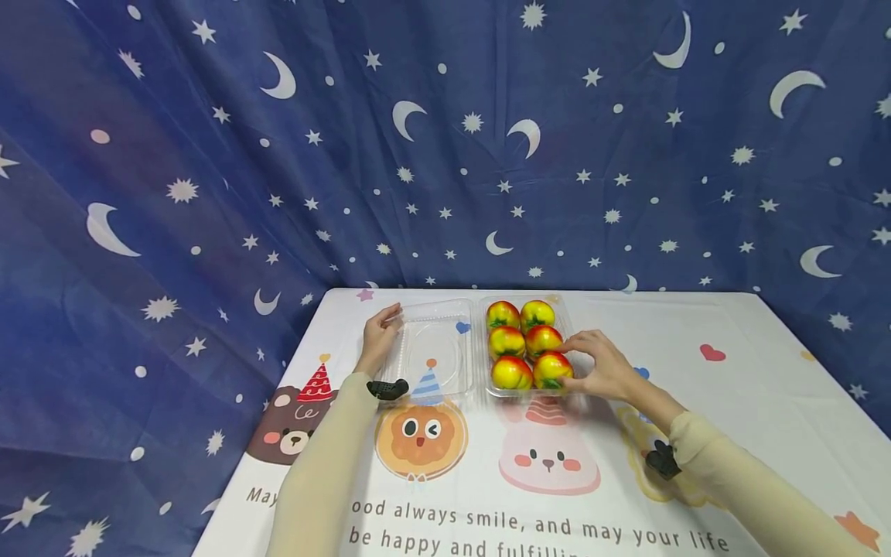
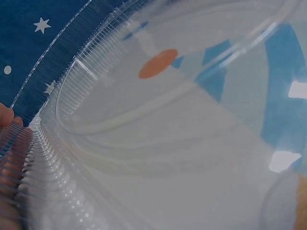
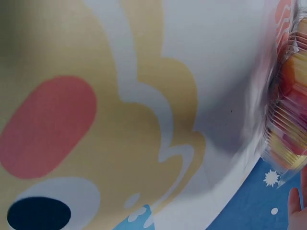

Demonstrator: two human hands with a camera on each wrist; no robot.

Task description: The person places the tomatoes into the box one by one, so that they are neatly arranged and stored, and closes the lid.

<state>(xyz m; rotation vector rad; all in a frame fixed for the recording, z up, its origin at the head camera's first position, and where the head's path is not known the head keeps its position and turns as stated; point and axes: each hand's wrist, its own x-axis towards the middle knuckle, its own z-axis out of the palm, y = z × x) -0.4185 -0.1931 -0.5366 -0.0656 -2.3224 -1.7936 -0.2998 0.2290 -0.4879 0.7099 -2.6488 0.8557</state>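
Observation:
A clear plastic clamshell box lies unfolded, its left half, the lid (image 1: pixel 435 348), holding nothing. In the right half (image 1: pixel 492 387) sit several shiny red-and-yellow fruits (image 1: pixel 511 373) with green leaves, in two columns. My left hand (image 1: pixel 379 340) grips the lid's left edge; the left wrist view shows its fingers (image 2: pixel 14 167) through the ribbed clear wall. My right hand (image 1: pixel 602 367) has its thumb and fingers around the right side of the front right fruit (image 1: pixel 553 370). In the right wrist view, only fingers (image 3: pixel 293 203) show below the ribbed box side.
A white printed cloth (image 1: pixel 731 418) with cartoon faces and lettering covers the table. Close behind the box hangs a dark blue curtain (image 1: pixel 585 224) with moons and stars, which also runs along the left side. Dark straps (image 1: pixel 386 389) sit at both wrists.

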